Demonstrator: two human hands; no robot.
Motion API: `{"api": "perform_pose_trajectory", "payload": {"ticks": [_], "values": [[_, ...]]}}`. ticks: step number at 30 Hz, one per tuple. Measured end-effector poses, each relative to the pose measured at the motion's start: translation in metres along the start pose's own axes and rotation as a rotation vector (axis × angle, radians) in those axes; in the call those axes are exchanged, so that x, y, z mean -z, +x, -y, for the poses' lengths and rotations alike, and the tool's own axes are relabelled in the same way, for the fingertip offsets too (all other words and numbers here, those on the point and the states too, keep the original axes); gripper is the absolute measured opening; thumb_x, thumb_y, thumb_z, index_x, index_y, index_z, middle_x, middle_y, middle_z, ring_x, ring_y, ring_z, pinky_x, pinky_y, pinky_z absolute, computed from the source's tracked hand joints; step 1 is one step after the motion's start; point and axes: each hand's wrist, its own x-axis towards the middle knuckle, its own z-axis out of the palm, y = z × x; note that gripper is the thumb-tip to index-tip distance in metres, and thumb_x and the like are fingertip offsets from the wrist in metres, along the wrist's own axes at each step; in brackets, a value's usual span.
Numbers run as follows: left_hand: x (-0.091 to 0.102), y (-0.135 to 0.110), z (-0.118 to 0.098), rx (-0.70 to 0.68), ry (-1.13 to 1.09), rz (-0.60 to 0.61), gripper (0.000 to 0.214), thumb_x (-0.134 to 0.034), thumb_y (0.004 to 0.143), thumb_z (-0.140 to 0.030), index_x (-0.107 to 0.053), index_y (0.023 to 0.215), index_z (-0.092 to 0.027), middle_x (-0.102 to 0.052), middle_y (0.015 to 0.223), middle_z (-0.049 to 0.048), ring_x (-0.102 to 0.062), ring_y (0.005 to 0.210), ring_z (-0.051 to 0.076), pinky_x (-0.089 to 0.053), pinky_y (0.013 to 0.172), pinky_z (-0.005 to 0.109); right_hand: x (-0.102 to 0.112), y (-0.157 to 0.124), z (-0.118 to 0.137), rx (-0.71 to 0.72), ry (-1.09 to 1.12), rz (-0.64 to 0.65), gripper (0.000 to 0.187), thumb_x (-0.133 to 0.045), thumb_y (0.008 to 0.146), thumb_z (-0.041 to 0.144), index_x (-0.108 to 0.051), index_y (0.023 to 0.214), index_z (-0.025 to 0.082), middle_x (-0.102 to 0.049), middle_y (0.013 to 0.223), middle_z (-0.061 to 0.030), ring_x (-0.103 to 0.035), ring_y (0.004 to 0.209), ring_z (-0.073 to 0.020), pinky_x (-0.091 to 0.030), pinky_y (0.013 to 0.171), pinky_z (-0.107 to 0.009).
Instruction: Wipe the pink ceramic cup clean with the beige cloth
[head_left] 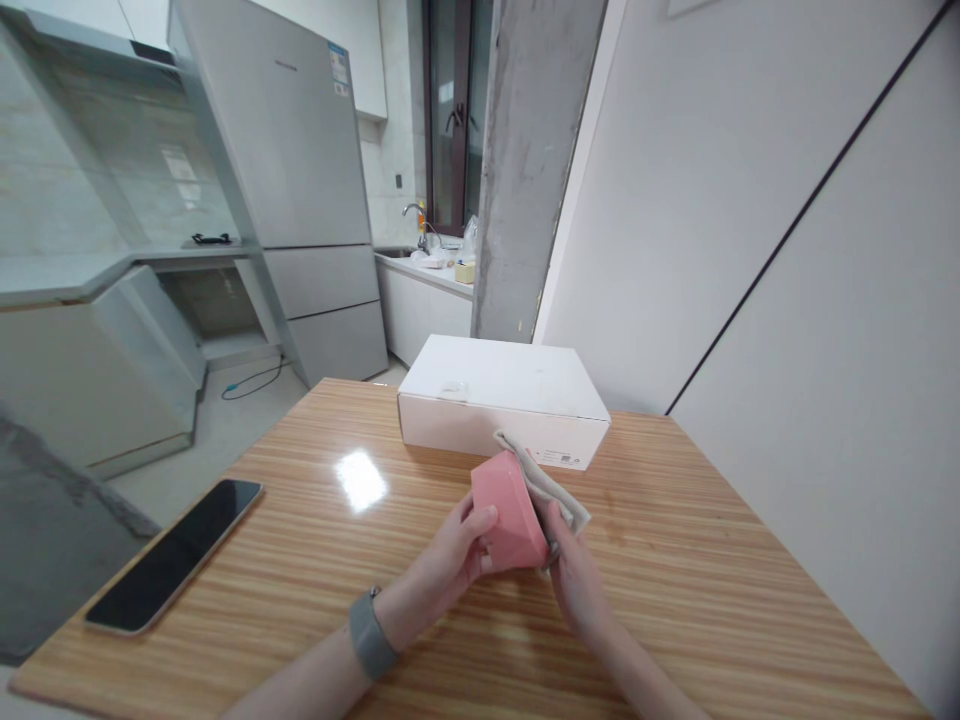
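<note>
A pink, angular box-like object (508,515) is tilted up above the table, its smooth outer face toward me. My left hand (466,540) grips it from the left, thumb across that face. My right hand (574,565) is closed on a folded light-grey cloth (551,488), which lies against the right side of the pink object. The thumb of that hand presses on the cloth; its other fingers are mostly hidden. What lies inside the pink object, if anything, cannot be seen.
A white cardboard box (499,378) stands just behind my hands on the wooden table (315,560). A dark-screened phone (176,555) lies at the left edge. Along the right runs a white wall (750,200). Beyond the table are a fridge (300,150) and a sink counter (427,290).
</note>
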Motion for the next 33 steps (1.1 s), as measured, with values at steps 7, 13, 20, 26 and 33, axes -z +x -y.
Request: {"api": "perform_pose_trajectory", "payload": {"ticks": [7,13,20,26,33], "values": [[0.005,0.005,0.003,-0.18,0.256,-0.244,0.092,-0.087,0.061,-0.029,-0.043,0.14,-0.019,-0.061,0.128,0.0177,-0.061,0.11,0.031,-0.052,0.086,0.035,-0.012,-0.006,0.012,-0.101,0.127,-0.006,0.043,-0.072,0.075,0.059,-0.076,0.104,0.027,-0.077,0.111,-0.0042,-0.063,0.119,-0.0265,-0.042,0.11,-0.043],[0.004,0.005,0.0,-0.118,0.173,-0.246,0.078,-0.083,0.067,-0.033,-0.048,0.135,-0.017,-0.063,0.124,0.0168,-0.065,0.1,0.029,-0.055,0.076,0.035,-0.009,-0.008,0.008,-0.067,0.126,-0.016,0.041,-0.073,0.075,0.058,-0.075,0.103,0.028,-0.077,0.111,-0.0027,-0.058,0.127,-0.0228,-0.037,0.115,-0.04],[0.007,0.004,-0.003,0.056,-0.058,-0.138,0.054,-0.068,0.082,-0.041,-0.056,0.127,-0.013,-0.068,0.117,0.0164,-0.066,0.105,0.029,-0.052,0.094,0.043,0.004,-0.012,-0.006,-0.04,0.028,-0.057,0.046,-0.076,0.073,0.057,-0.072,0.11,0.03,-0.07,0.126,-0.0017,-0.055,0.129,-0.0244,-0.028,0.119,-0.044],[0.01,0.007,-0.006,0.191,-0.16,-0.188,0.059,-0.055,0.09,-0.05,-0.052,0.133,-0.01,-0.068,0.119,0.0185,-0.069,0.095,0.026,-0.057,0.081,0.039,0.004,-0.017,-0.001,-0.039,0.037,0.003,0.039,-0.075,0.075,0.056,-0.074,0.105,0.031,-0.072,0.123,-0.0008,-0.053,0.131,-0.0237,-0.027,0.12,-0.041],[0.009,0.008,-0.004,0.147,-0.116,-0.213,0.056,-0.061,0.086,-0.049,-0.054,0.128,-0.012,-0.068,0.118,0.0174,-0.07,0.094,0.025,-0.057,0.082,0.036,-0.006,-0.015,0.008,-0.072,0.123,0.017,0.042,-0.078,0.07,0.057,-0.076,0.102,0.028,-0.075,0.117,-0.0016,-0.054,0.13,-0.0255,-0.028,0.12,-0.043]]}}
